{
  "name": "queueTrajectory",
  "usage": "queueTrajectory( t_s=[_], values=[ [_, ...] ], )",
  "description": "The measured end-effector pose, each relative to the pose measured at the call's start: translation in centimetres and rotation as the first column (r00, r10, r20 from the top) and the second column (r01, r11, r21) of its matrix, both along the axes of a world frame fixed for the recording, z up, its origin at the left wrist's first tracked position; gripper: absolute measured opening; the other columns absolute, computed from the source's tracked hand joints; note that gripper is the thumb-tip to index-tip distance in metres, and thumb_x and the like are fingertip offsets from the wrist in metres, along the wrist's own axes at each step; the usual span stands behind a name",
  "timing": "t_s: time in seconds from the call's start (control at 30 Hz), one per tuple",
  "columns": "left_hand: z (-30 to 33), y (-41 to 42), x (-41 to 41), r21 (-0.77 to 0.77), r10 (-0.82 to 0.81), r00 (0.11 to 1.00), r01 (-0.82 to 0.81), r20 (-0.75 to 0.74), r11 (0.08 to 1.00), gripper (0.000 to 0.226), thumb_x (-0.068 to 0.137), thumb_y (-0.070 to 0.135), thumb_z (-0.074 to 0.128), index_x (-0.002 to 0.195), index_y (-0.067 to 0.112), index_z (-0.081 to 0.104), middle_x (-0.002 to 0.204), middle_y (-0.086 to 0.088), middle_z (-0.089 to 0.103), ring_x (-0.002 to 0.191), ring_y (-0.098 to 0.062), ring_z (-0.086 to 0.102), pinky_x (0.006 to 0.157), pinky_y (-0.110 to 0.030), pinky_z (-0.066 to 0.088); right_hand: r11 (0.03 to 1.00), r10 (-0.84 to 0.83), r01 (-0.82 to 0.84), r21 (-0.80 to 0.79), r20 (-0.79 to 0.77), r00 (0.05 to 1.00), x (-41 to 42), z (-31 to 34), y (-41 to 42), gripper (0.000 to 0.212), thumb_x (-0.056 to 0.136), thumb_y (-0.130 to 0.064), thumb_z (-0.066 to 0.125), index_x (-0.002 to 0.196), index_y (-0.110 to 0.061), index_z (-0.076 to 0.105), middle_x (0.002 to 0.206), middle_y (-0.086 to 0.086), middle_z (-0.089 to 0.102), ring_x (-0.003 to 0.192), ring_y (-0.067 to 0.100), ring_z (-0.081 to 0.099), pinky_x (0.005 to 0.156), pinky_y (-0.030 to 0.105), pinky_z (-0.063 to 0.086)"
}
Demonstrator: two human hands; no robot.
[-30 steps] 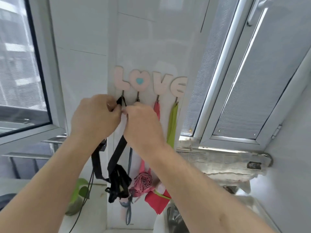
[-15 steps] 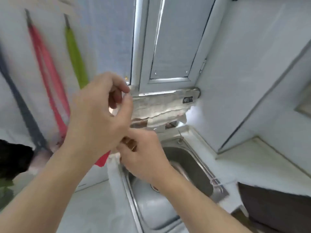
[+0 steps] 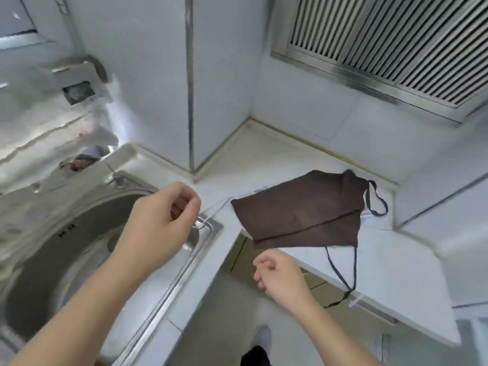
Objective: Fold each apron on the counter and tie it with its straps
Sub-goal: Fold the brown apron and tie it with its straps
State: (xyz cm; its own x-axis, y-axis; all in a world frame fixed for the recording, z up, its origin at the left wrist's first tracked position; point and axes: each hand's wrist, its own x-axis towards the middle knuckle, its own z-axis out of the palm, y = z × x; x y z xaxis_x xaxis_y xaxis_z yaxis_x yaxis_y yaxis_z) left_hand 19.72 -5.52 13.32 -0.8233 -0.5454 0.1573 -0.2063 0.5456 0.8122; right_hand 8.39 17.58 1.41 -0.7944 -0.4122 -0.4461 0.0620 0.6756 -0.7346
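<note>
A dark brown apron [image 3: 303, 210] lies partly folded on the white counter [image 3: 396, 286], one corner hanging over the front edge. Its thin dark straps [image 3: 343, 268] trail toward the counter's near edge, and a strap loop [image 3: 379, 204] lies at the apron's far right. My left hand [image 3: 158, 223] hovers over the sink's right rim, fingers loosely curled, holding nothing. My right hand [image 3: 280, 278] hangs lower, in front of the counter edge just below the apron's hanging corner, fingers loosely curled and empty. Neither hand touches the apron.
A steel sink [image 3: 79, 260] fills the lower left, with a crumpled foil-covered fitting [image 3: 52, 122] above it. A white wall column [image 3: 190, 88] stands in the corner. A louvred metal vent [image 3: 396, 43] sits upper right. Floor shows below the counter.
My view has swung from the wall hooks, right and down to the sink and counter. Both hands left the black strap at the hook, dropped, moved apart and are empty.
</note>
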Motion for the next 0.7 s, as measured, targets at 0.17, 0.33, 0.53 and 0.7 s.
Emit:
queueTrajectory(
  t_s=[0.17, 0.33, 0.53, 0.7],
  values=[
    [-5.8, 4.6, -11.8, 0.116, 0.005, 0.984, -0.026, 0.177, 0.993, 0.013, 0.096, 0.024, 0.066, 0.084, 0.028, 0.069, 0.070, 0.012, 0.072, 0.068, -0.013, 0.069, 0.075, -0.043, 0.058, 0.955, -0.295, 0.294, 0.039, 0.209, 0.932, -11.7, -5.5, 7.5, 0.022, 0.088, -0.008, 0.050, 0.098, -0.017, 0.067, 0.089, 0.006, 0.076, 0.068, 0.015, 0.070, 0.058, 0.030, 0.057],
    [-12.1, 9.5, -24.4, 0.275, 0.084, 0.965, -0.154, 0.249, 0.949, 0.012, 0.099, 0.023, 0.063, 0.089, 0.029, 0.069, 0.072, 0.005, 0.073, 0.066, -0.014, 0.067, 0.066, -0.031, 0.054, 0.830, -0.553, 0.534, 0.162, 0.104, 0.827, -25.6, -13.2, 16.7, 0.012, 0.068, -0.018, 0.054, 0.080, -0.014, 0.054, 0.084, 0.007, 0.064, 0.076, 0.031, 0.062, 0.069, 0.040, 0.051],
    [-16.0, 13.0, -32.9, 0.348, 0.247, 0.920, -0.348, 0.303, 0.870, 0.014, 0.097, 0.019, 0.060, 0.088, 0.026, 0.069, 0.074, 0.002, 0.072, 0.060, -0.020, 0.066, 0.070, -0.038, 0.053, 0.649, -0.576, 0.573, 0.501, -0.168, 0.800, -37.3, -15.9, 20.7, 0.061, 0.088, -0.037, 0.076, 0.128, 0.001, 0.050, 0.128, 0.021, 0.058, 0.118, 0.041, 0.059, 0.090, 0.042, 0.051],
    [-16.4, 14.3, -36.0, 0.275, 0.263, 0.895, -0.371, 0.360, 0.887, 0.014, 0.097, 0.019, 0.059, 0.088, 0.023, 0.069, 0.072, 0.005, 0.073, 0.057, -0.013, 0.067, 0.066, -0.036, 0.052, 0.722, -0.578, 0.540, 0.433, -0.053, 0.814, -40.9, -15.0, 20.5, 0.010, 0.090, -0.012, 0.064, 0.086, -0.010, 0.055, 0.087, 0.007, 0.064, 0.081, 0.033, 0.063, 0.070, 0.033, 0.049]
  ],
)
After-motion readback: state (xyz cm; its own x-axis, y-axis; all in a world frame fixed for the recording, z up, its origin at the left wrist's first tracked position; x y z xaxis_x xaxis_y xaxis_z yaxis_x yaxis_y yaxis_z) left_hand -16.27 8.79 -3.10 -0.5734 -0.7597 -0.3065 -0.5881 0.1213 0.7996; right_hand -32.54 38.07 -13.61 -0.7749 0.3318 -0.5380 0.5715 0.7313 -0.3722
